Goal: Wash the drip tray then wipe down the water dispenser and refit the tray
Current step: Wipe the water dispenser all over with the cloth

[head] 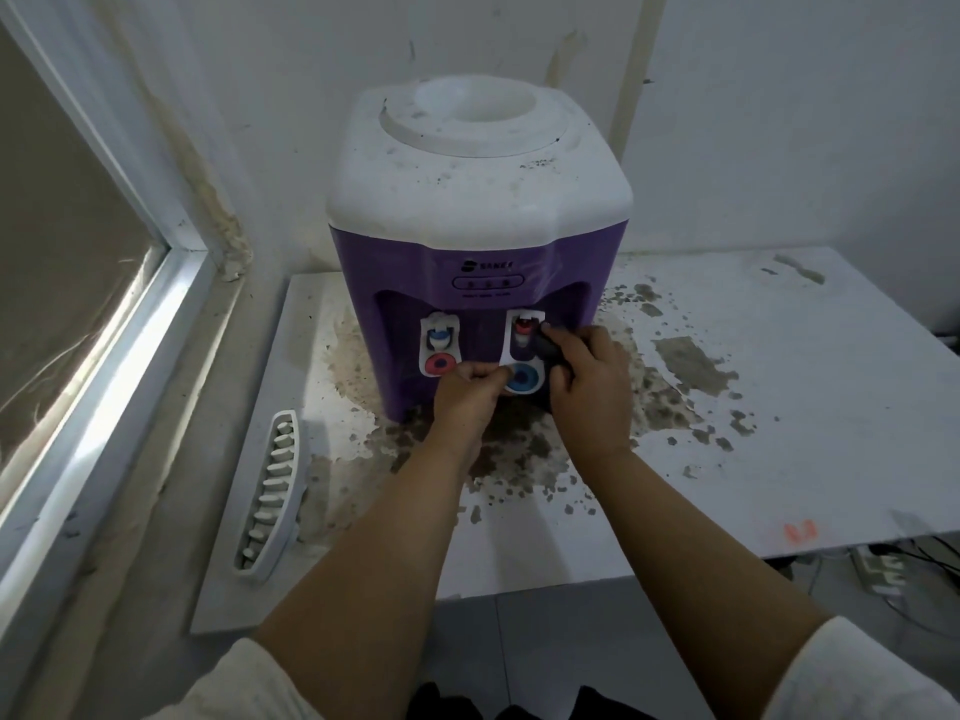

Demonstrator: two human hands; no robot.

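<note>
Far left of both hands, nearer the person & next to the window frame (104, 283), the drip tray grille (267, 493) lies flat on the stained white table (779, 407), well apart from the dispenser. Whether the tray's lower basin is still in the machine: can't tell, hands cover that spot.

Just left of & above the left hand: the left tap (440, 343), white lever w/ red disc, untouched.

Left hand (470, 389): fingers curled in at the base of the water dispenser (478, 241), between the 2 taps. Looks clenched on smth small or on the lower edge of the front recess, but what it grasps is hidden – can't tell.

Right hand (584, 376): fingers wrapped round a dark object (550, 348), prob a cloth or sponge, pressed beside the right tap (522, 356), the one w/ the blue disc.

Beyond the hands the white top of the dispenser is speckled w/ dirt.

Risks, my guess:
- wiping pressure on the tap lever could open it → any leftover water spills onto the table
- pushing hard at the base may slide the unit back on the flaky surface
- grille sits close to the table's left edge; an elbow nudge could knock it off
</note>
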